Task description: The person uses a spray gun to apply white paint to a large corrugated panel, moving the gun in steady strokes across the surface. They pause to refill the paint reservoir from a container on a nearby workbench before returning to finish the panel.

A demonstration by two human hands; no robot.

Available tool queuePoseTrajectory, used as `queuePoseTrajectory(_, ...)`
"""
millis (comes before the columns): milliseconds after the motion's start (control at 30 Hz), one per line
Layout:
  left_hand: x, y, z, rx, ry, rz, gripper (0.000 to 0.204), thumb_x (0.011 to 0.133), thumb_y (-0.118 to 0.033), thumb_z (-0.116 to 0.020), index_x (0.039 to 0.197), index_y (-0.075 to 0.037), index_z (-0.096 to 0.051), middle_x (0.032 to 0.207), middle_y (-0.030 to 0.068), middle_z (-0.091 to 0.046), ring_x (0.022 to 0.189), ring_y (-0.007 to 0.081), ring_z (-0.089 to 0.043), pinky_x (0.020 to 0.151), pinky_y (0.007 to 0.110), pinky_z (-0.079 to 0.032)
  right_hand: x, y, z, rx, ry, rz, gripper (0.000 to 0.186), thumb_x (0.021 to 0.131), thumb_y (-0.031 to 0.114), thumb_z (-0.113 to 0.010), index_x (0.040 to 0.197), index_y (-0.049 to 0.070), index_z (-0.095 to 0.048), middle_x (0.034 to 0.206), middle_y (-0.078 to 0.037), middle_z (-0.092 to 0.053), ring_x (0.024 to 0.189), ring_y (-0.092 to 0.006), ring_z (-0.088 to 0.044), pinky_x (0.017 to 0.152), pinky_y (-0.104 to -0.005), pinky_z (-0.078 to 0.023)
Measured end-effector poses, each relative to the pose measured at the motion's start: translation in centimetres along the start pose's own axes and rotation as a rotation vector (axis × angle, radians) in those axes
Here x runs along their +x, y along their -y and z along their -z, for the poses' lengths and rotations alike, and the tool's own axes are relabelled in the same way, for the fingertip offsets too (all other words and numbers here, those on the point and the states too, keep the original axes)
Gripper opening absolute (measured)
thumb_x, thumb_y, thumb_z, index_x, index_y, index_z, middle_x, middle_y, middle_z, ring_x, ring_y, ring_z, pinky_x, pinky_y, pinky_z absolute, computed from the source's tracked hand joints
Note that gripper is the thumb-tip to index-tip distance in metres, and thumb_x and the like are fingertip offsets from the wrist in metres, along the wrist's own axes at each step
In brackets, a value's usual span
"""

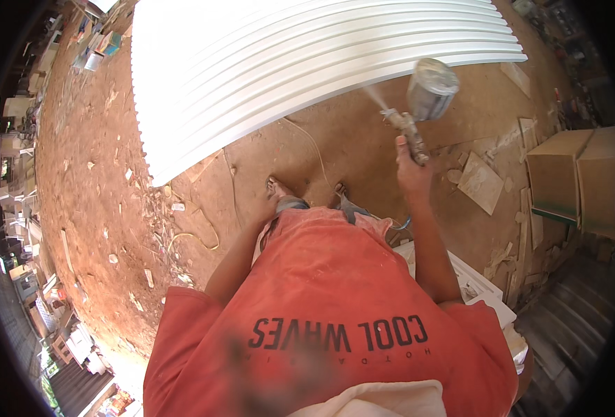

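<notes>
In my right hand [413, 170] is a paint spray gun [406, 126], its handle wrapped by my fingers. A paint-stained metal cup [433, 89] sits on top of the gun. Pale mist [375, 96] leaves the nozzle toward the near edge of a white ribbed panel [279, 76], which fills the far side. The gun is apart from the panel. My left hand [265, 210] is low by my left thigh, and its fingers cannot be made out.
Cardboard boxes [575, 181] stand at the right, near a flat board piece [481, 183]. A yellow hose [213, 240] and a thin cord [314, 139] lie on the brown dirt floor. Behind my right elbow is a white object [470, 278]. Scraps litter the left ground.
</notes>
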State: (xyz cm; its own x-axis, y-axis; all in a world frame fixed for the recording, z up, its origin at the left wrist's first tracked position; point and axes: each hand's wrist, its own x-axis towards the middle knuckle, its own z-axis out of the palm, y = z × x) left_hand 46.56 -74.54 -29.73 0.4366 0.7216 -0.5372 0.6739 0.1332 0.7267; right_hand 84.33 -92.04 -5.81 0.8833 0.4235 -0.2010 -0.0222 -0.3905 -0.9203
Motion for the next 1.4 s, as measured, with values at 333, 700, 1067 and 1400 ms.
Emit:
queuePoseTrajectory(333, -7.4, 12.9, 2.1, 0.151, -0.039, 0.363, 0.055, 0.093, -0.043, -0.059, 0.12, 0.005, -0.064, 0.111, 0.0288, -0.069, 0.109, 0.0391, -0.066, 0.092, 0.045, -0.049, -4.9, 2.7, -8.6, -0.056, 0.46, 0.035, 0.038, 0.089, 0.045, -0.073, 0.094, 0.008, -0.068, 0.077, -0.014, -0.068, 0.071, -0.0278, -0.066, 0.066, -0.0407, -0.049)
queuePoseTrajectory(700, -6.6, 10.5, 0.7, 0.224, -0.036, 0.268, 0.055, 0.093, -0.042, -0.062, 0.119, 0.006, -0.063, 0.111, 0.0281, -0.069, 0.106, 0.04, -0.067, 0.086, 0.046, -0.051, -5.6, 4.4, -11.3, -0.158, 0.6, 0.189, 0.036, 0.088, 0.042, -0.076, 0.092, 0.007, -0.068, 0.073, -0.012, -0.067, 0.067, -0.0252, -0.063, 0.062, -0.0376, -0.049)
queuePoseTrajectory(1067, -2.9, 7.7, 1.9, 0.085, 0.163, 0.291, 0.041, 0.094, -0.035, -0.064, 0.111, 0.002, -0.066, 0.097, 0.0198, -0.072, 0.092, 0.0286, -0.068, 0.077, 0.041, -0.052, 3.0, 0.6, -1.6, 0.095, -0.031, 0.061, 0.046, 0.091, 0.041, -0.073, 0.111, 0.001, -0.071, 0.096, -0.011, -0.073, 0.086, -0.0222, -0.067, 0.079, -0.0361, -0.05)
queuePoseTrajectory(1400, -1.9, 6.5, 2.2, 0.173, 0.188, 0.241, 0.031, 0.094, -0.028, -0.065, 0.108, -0.001, -0.067, 0.092, 0.0124, -0.071, 0.082, 0.0201, -0.064, 0.074, 0.036, -0.052, 6.7, 2.0, 4.5, -0.048, -0.317, 0.073, 0.047, 0.092, 0.045, -0.07, 0.111, 0.002, -0.071, 0.094, -0.014, -0.072, 0.087, -0.0292, -0.066, 0.083, -0.0405, -0.049)
